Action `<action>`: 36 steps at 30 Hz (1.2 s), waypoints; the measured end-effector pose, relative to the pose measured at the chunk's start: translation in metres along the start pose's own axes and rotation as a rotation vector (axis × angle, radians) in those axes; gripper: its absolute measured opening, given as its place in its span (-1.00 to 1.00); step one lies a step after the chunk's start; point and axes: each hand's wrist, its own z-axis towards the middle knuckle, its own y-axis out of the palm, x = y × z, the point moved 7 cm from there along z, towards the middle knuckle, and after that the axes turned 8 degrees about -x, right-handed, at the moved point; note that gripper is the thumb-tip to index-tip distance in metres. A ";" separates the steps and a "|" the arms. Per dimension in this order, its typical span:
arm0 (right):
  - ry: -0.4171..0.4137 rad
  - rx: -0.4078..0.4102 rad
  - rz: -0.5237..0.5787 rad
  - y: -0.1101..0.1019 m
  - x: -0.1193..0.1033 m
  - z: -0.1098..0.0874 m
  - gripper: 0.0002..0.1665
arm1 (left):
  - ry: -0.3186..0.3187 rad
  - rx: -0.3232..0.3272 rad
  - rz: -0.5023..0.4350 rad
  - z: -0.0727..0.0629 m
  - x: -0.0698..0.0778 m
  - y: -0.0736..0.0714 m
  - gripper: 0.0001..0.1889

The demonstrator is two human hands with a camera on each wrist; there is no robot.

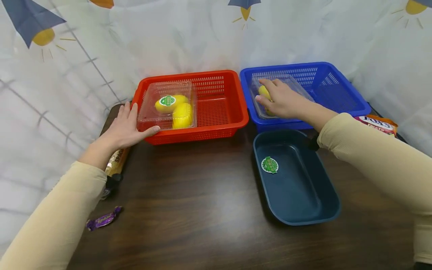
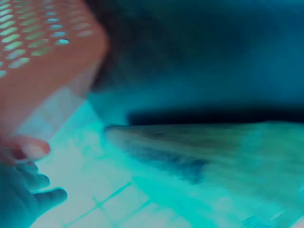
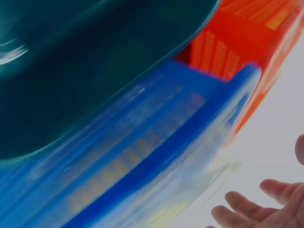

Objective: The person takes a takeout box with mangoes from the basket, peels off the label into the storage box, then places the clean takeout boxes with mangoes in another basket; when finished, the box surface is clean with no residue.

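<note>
Boxes [image 1: 165, 117] of fruit [image 1: 182, 117] lie at the left ends of the red basket [image 1: 216, 108] and blue basket [image 1: 341, 93], probably leaving room beside. The left hand [image 1: 126, 126], spread and gripping nothing, meets the red's left edge, perhaps bracing; the right hand [image 1: 285, 99], fingers loosely apart, covers its box, contact unclear.

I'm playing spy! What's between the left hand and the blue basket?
In the head view, the red basket, with a clear box of yellow fruit in it, lies between the left hand and the blue basket.

Clear boxes [image 1: 165, 90]; inside red, blue baskets [image 1: 212, 112]
</note>
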 end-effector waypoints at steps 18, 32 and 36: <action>-0.074 -0.161 0.047 0.014 -0.079 0.079 -0.08 | -0.011 -0.039 -0.084 0.004 0.014 0.008 0.37; 0.286 -0.471 0.598 0.027 -0.088 0.127 0.05 | -0.015 -0.050 -0.092 -0.008 0.032 0.010 0.40; 0.407 -0.567 0.755 0.041 -0.084 0.134 0.09 | -0.016 -0.064 -0.099 -0.013 0.037 0.014 0.41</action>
